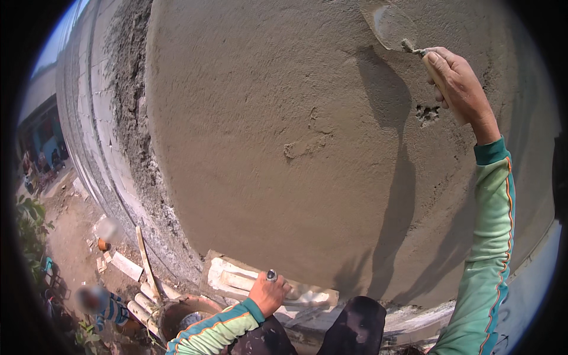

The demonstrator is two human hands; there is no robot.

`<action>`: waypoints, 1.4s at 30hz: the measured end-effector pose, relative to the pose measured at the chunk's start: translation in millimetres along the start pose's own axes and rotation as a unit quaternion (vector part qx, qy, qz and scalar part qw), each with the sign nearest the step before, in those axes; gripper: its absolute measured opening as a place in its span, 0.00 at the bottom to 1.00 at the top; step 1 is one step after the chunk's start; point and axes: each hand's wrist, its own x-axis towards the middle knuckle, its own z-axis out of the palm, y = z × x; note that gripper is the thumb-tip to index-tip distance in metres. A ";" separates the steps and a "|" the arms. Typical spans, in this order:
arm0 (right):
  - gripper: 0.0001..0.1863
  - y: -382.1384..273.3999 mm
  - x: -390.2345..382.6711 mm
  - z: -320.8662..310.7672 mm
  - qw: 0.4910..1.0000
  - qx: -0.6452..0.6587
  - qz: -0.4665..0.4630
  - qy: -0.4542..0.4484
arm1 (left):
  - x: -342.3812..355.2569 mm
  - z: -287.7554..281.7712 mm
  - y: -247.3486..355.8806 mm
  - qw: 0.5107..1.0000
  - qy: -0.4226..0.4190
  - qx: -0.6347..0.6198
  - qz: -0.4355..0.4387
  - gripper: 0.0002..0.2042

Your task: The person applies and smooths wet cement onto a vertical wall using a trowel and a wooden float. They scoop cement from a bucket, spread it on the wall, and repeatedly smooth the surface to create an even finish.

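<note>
My right hand point(461, 86) is raised at the upper right, its fingers wrapped round the handle of a pointed trowel point(391, 26). The trowel's mortar-smeared blade lies close against a wall of wet grey plaster point(254, 106); whether it touches is hard to tell. Low in front of me, my left hand point(269, 293) is closed on the dark, round-ended handle of a long rectangular plastering float point(228, 278). Mortar coats the float, which is pale on its handle side and sits near the wall's lower part. A rough patch point(306, 145) and a small pitted hole point(427, 114) mark the plaster.
At lower left stands a round bucket point(171, 316), beside pale poles point(142, 310) and an upright wooden stick point(147, 260). Unplastered blockwork point(97, 100) borders the plaster. A person in a striped top point(115, 307) is on the ground below, near plants point(32, 219).
</note>
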 end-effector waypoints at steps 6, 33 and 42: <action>0.26 5.2 56.3 -14.4 0.977 -0.192 -0.048 0.081 | 11.2 -11.8 6.1 0.997 -0.010 -0.003 -0.075 0.12; 0.10 -110.1 -377.7 540.7 0.721 0.063 -0.353 -0.593 | -404.7 -59.8 95.1 0.603 0.193 -0.085 -0.769 0.31; 0.11 -158.3 -460.8 605.5 0.666 0.154 -0.412 -0.602 | -394.0 -10.0 115.3 0.599 0.171 -0.077 -0.779 0.34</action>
